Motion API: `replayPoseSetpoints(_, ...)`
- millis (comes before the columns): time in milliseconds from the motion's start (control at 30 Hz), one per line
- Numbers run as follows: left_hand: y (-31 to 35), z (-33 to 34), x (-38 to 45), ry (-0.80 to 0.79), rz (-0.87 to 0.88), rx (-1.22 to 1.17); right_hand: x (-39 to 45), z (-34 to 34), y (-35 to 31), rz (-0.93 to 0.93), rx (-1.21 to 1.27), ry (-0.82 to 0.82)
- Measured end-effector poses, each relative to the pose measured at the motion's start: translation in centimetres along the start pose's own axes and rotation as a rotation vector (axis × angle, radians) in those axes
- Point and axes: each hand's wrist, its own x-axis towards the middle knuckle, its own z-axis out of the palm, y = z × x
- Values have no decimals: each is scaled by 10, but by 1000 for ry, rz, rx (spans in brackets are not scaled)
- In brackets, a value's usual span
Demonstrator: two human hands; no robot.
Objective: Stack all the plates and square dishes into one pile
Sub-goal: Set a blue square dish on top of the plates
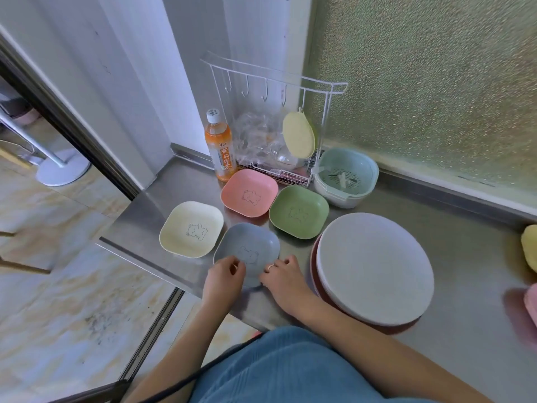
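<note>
Gripping the blue dish (247, 251) from both sides, that's me right now: my left hand (222, 279) is curled over its near-left rim, fingertips (234, 264) pinched on the edge, and my right hand (286, 279), ring on one finger, clasps the near-right rim. The dish sits at the front edge of the countertop (465, 286), close to its front-left corner; whether it is lifted clear of the steel or resting on it, I cannot tell.

Just left of it, almost touching, lies the cream dish (190, 229), flat, close to the counter's left edge. Behind the blue one comes the pink dish (250, 192), and beside that, to the right, the green dish (299, 212), their corners nearly meeting. All four are square with a little bear drawn in the bottom.

To my right, near the front edge, a big white plate (374, 270) rests on top of a reddish-brown plate (315, 274), whose rim peeks out along the left and front.

Further back, toward the rear left corner, stands an orange drink bottle (219, 146), upright, cap on. Next to it a white wire rack (279, 126) holds clear glassware, with a yellow pad (297, 134) hanging off one hook. Right of the rack sits a pale blue strainer basket (345, 177) nested in a white tub.
</note>
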Motion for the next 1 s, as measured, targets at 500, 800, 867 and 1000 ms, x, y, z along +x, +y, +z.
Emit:
replayPoseSetpoints(500, 48, 4, 0, 113, -51, -336, -52, -13, 47, 203, 408, 554)
replayPoseSetpoints(800, 117, 55, -19, -238, 339, -144, -128, -11, 85, 665, 624, 834)
replayPoseSetpoints(867, 128, 66, -26, -321, 410, -50, -143, -10, 93, 767, 662, 865)
replayPoseSetpoints(1000, 143, 85, -33, -335, 479, 252, -162, -3, 104, 910, 667, 807)
